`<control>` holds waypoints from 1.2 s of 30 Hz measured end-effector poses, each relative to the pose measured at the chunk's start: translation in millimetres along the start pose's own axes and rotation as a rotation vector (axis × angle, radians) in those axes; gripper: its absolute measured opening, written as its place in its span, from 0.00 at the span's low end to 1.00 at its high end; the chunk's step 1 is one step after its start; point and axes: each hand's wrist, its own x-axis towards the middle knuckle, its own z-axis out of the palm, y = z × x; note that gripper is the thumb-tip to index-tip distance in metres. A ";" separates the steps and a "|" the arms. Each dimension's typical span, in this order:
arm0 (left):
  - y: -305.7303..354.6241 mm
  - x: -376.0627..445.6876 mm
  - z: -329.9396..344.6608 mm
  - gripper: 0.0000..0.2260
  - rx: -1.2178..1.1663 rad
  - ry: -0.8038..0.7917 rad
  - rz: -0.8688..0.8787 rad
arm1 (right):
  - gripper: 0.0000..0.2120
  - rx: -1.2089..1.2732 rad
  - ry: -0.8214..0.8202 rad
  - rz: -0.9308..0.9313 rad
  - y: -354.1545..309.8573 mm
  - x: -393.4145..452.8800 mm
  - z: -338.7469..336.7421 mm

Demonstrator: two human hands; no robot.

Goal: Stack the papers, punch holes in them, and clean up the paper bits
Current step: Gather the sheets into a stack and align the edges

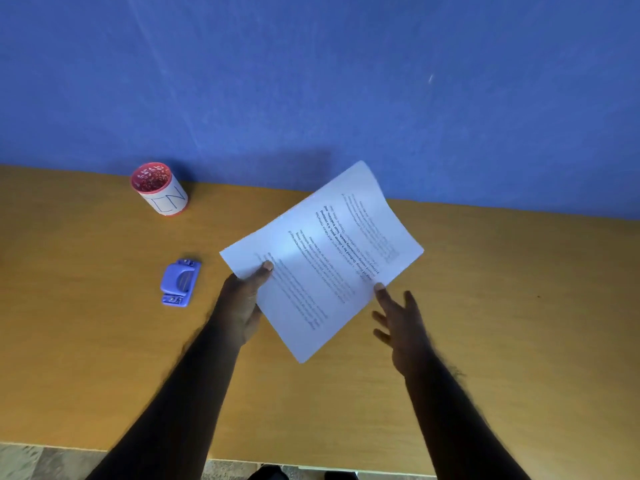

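Note:
A stack of white printed papers (322,258) is held tilted above the wooden table (86,341). My left hand (244,306) grips the stack's near left edge, thumb on top. My right hand (401,327) is to the right of the stack with its fingers spread, and its fingertip touches the stack's lower right edge. A blue hole punch (180,283) lies on the table to the left of my left hand, apart from it.
A red and white cup-shaped holder (160,188) stands at the back left of the table near the blue wall (311,81). The table's near edge (242,457) runs along the bottom, with tiled floor beyond it.

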 end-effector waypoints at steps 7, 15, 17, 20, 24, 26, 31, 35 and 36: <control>-15.2 -18.6 -8.2 0.20 -0.119 -0.150 -0.168 | 0.15 0.126 -0.322 -0.208 -18.9 -2.6 5.4; 43.0 0.9 -22.9 0.26 0.252 -0.424 -0.277 | 0.15 -0.071 -0.439 -0.314 -47.6 -0.1 -21.5; 50.0 4.2 -7.1 0.21 0.394 -0.445 -0.212 | 0.16 -0.078 -0.469 -0.359 -53.1 -2.7 -22.1; 57.2 7.6 12.1 0.15 0.465 -0.435 -0.061 | 0.17 -0.127 -0.469 -0.453 -59.9 -8.8 -21.0; 59.7 7.6 26.6 0.18 0.452 -0.386 0.162 | 0.12 -0.201 -0.436 -0.537 -64.8 -17.8 -17.1; 55.6 5.7 27.2 0.18 0.485 -0.376 0.207 | 0.12 -0.199 -0.396 -0.536 -61.9 -17.7 -14.9; 30.9 2.4 22.7 0.14 0.603 -0.309 0.168 | 0.10 -0.204 -0.275 -0.437 -40.2 -8.0 -12.9; 28.4 0.9 19.7 0.15 0.632 -0.298 0.167 | 0.12 -0.212 -0.273 -0.422 -34.7 -5.5 -13.6; 28.8 1.4 19.0 0.16 0.629 -0.297 0.168 | 0.12 -0.214 -0.282 -0.430 -35.0 -4.9 -13.7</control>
